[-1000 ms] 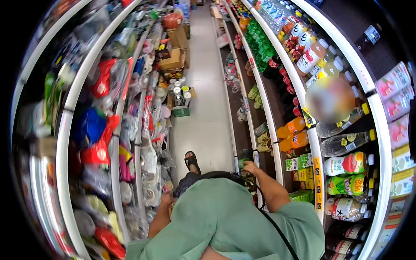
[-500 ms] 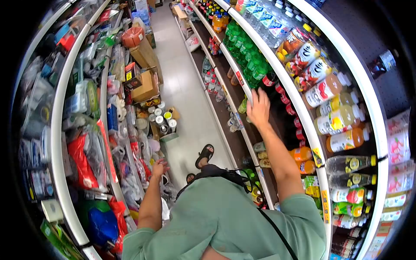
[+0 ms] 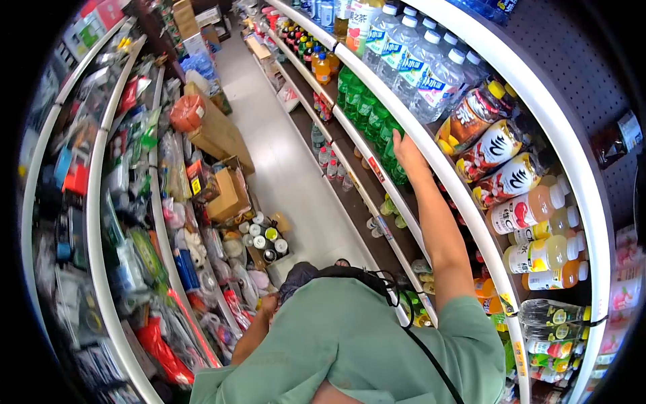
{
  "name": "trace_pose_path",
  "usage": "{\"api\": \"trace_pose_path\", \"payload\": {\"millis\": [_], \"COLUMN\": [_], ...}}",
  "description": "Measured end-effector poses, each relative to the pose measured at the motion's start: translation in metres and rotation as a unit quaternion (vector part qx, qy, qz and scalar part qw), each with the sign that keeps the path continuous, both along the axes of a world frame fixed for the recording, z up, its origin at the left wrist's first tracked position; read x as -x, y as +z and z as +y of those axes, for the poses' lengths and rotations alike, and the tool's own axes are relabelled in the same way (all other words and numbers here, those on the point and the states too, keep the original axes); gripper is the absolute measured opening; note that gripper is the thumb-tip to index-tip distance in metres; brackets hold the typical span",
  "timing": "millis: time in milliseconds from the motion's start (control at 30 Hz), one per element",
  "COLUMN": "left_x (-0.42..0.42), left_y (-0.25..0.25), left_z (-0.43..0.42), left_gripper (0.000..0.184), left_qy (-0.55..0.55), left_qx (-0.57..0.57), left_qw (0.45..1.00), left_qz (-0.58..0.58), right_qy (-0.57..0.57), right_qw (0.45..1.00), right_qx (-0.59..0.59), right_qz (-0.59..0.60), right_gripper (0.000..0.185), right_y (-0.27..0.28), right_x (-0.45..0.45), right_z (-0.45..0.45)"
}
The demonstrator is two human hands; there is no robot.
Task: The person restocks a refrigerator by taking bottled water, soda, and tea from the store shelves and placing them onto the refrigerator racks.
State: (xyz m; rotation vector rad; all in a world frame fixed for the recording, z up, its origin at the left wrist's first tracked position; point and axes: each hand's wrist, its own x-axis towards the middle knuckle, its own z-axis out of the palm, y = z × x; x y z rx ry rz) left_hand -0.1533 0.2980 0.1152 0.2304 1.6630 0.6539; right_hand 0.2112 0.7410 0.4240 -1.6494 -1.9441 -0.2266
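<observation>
Green bottles [image 3: 369, 111] stand in a packed row on the right-hand shelving, mid-distance, below a white shelf rail [image 3: 468, 188]. Right hand [image 3: 409, 156] is at the near end of that row, fingers stretched out close together, fingertips over or against the nearest bottle. Seen nearly edge-on; cannot tell whether it grips or merely touches. Left hand [image 3: 269, 307] is low beside the body, near the left-hand shelving; fingers mostly hidden, so its opening and any contents cannot be told.

Counts. Green bottles: at least four; exact number uncertain owing to overlap. Shelf above, going from far to near: three clear water bottles [image 3: 412, 65] with blue labels in the front row, more behind; one brown tea bottle [image 3: 465, 122]; two white-and-red bottles [image 3: 490, 149]; one pink-labelled bottle [image 3: 521, 212]. Nearer still, two clear bottles with yellow caps [image 3: 552, 313]. Floor, left of aisle: at least six canisters [image 3: 270, 234] grouped together, with one open carton [image 3: 229, 195] farther off.

Hard to read: packaged goods [image 3: 158, 337] on the left shelving overlap and cannot be counted; bottles at the right edge are blurred and cut off by the dark lens border.
</observation>
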Motion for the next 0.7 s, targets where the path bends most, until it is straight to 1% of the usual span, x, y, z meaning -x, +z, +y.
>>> {"api": "trace_pose_path", "payload": {"millis": [33, 67, 100, 133, 200, 233, 300, 333, 367, 400, 467, 500, 533, 600, 633, 667, 700], "left_x": [0.015, 0.030, 0.041, 0.051, 0.063, 0.069, 0.097, 0.110, 0.120, 0.129, 0.146, 0.151, 0.151, 0.152, 0.156, 0.156, 0.153], "left_y": [-0.035, -0.051, -0.045, -0.028, 0.013, 0.022, 0.015, 0.014, 0.012, 0.011, 0.009, 0.007, 0.011, 0.022, 0.010, 0.005, 0.003], "left_z": [0.000, 0.008, 0.023, 0.042, 0.085, 0.102, 0.137, 0.154, 0.167, 0.182, 0.212, 0.227, 0.237, 0.249, 0.253, 0.259, 0.263], "left_gripper": [0.010, 0.011, 0.011, 0.011, 0.023, 0.031, 0.033, 0.035, 0.039, 0.039, 0.038, 0.038, 0.038, 0.037, 0.036, 0.036, 0.036], "left_qy": [-0.015, -0.032, -0.048, -0.069, -0.110, -0.127, -0.128, -0.119, -0.116, -0.129, -0.188, -0.211, -0.225, -0.228, -0.235, -0.247, -0.257], "left_qx": [-0.011, -0.021, -0.019, -0.002, 0.032, 0.047, 0.034, 0.024, -0.025, -0.019, -0.031, -0.015, -0.013, 0.008, 0.006, 0.006, 0.010], "left_qw": [1.000, 0.998, 0.998, 0.997, 0.993, 0.991, 0.991, 0.992, 0.990, 0.988, 0.982, 0.977, 0.974, 0.973, 0.972, 0.969, 0.966], "left_qz": [-0.022, -0.044, -0.043, -0.031, -0.009, 0.001, -0.016, -0.034, -0.080, -0.083, -0.011, 0.014, 0.009, 0.014, -0.001, -0.005, -0.009], "right_qy": [-0.014, -0.030, -0.045, -0.050, -0.070, -0.070, -0.081, -0.094, -0.107, -0.120, -0.121, -0.102, -0.109, -0.086, -0.062, -0.074, -0.042], "right_qw": [1.000, 0.999, 0.999, 0.999, 0.997, 0.997, 0.997, 0.994, 0.988, 0.986, 0.975, 0.978, 0.982, 0.977, 0.977, 0.976, 0.975], "right_qx": [-0.006, -0.011, -0.009, -0.013, -0.015, -0.003, 0.008, -0.004, -0.013, -0.007, -0.072, -0.059, 0.000, 0.015, 0.021, 0.024, 0.045], "right_qz": [0.003, 0.005, 0.006, 0.013, 0.016, 0.011, 0.006, -0.052, -0.112, -0.116, -0.174, -0.174, -0.155, -0.193, -0.202, -0.205, -0.216], "right_gripper": [0.046, 0.044, 0.044, 0.041, 0.039, 0.038, 0.036, 0.036, 0.036, 0.036, 0.037, 0.041, 0.042, 0.040, 0.036, 0.036, 0.035], "right_y": [-0.001, -0.002, -0.001, 0.000, 0.005, 0.009, 0.011, 0.010, 0.007, 0.008, 0.014, 0.008, 0.018, 0.016, 0.012, 0.013, 0.016], "right_x": [0.000, 0.000, 0.001, 0.002, 0.002, 0.003, 0.010, 0.012, 0.013, 0.019, 0.037, 0.039, 0.054, 0.062, 0.062, 0.061, 0.063], "right_z": [0.004, 0.007, 0.009, 0.008, 0.004, 0.002, 0.003, 0.000, -0.005, -0.013, -0.026, -0.030, -0.041, -0.047, -0.047, -0.048, -0.050]}}
